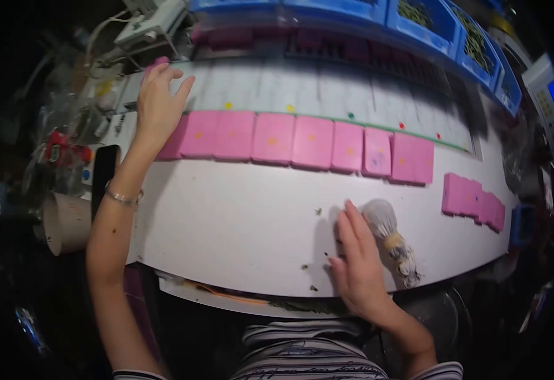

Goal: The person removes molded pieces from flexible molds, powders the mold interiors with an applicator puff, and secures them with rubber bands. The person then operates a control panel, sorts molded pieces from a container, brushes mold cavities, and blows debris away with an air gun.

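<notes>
My left hand (160, 104) reaches to the upper left, thumb spread away from the fingers. A small pink block (157, 61) shows at its fingertips; whether they touch it I cannot tell. Below that hand begins a row of flat pink blocks (272, 138) with small yellow marks, standing side by side across the white table (226, 209). My right hand (358, 263) is over the table near the front edge, fingers stretched out, nothing visible in it. Just right of it lies a pale rounded bundle (387, 234), bound with a tan band.
A shorter group of pink blocks (473, 199) lies at the right. Blue bins (422, 16) with green plant-like bits stand at the back, behind a pale board (258, 82) with coloured dots. A dark phone-like slab (105, 171) and a beige cup (67, 221) are at left.
</notes>
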Action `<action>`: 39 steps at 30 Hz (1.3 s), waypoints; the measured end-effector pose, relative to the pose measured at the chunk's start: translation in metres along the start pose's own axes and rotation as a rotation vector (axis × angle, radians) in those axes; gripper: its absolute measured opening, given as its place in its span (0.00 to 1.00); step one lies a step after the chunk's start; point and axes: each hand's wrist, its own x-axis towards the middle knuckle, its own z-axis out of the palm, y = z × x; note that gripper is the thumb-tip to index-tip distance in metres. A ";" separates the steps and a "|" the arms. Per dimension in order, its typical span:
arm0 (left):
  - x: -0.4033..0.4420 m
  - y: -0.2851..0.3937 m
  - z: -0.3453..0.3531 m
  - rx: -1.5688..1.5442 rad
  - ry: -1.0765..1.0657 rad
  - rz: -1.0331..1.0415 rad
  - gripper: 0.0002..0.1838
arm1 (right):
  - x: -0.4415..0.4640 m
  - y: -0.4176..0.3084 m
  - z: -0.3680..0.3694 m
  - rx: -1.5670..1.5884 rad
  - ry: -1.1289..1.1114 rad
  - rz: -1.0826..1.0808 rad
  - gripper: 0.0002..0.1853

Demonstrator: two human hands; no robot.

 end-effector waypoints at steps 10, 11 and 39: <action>-0.076 0.122 -0.041 -0.678 -0.292 0.013 0.08 | 0.004 0.014 0.022 0.060 -0.293 -0.459 0.26; -0.079 0.123 -0.042 -0.679 -0.289 0.015 0.08 | -0.005 0.015 0.021 0.130 -0.371 -0.516 0.25; -0.201 0.211 -0.054 -0.598 -0.039 -0.104 0.11 | 0.297 0.099 -0.287 0.752 0.563 0.071 0.14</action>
